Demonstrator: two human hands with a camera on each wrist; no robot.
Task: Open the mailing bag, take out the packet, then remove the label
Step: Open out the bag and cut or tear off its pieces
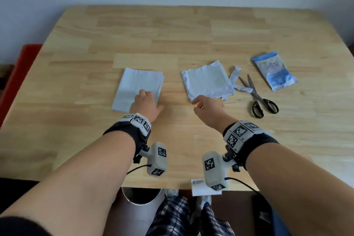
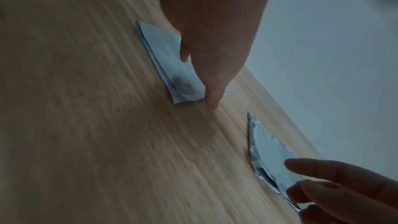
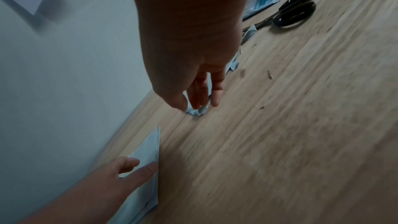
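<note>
The cut-open white mailing bag (image 1: 208, 80) lies flat at the table's middle. The blue packet (image 1: 274, 72) lies apart from it at the right. My right hand (image 1: 199, 102) hovers over the bag's near-left corner (image 3: 197, 111), with its thumb and straight fingers spread around the crumpled corner. My left hand (image 1: 147, 95) rests on a second flat white bag or folded sheet (image 1: 138, 84) at the left. Its thumb (image 2: 212, 101) lies at the near-right corner of that sheet (image 2: 163, 54). A white printed label (image 1: 199, 188) sits at the table's near edge.
Black-handled scissors (image 1: 257, 97) lie between the mailing bag and the packet, beside a cut-off strip (image 1: 236, 76). A metal bin (image 1: 140, 195) stands under the near edge of the wooden table (image 1: 172, 30). Something red (image 1: 19, 74) is past the left edge.
</note>
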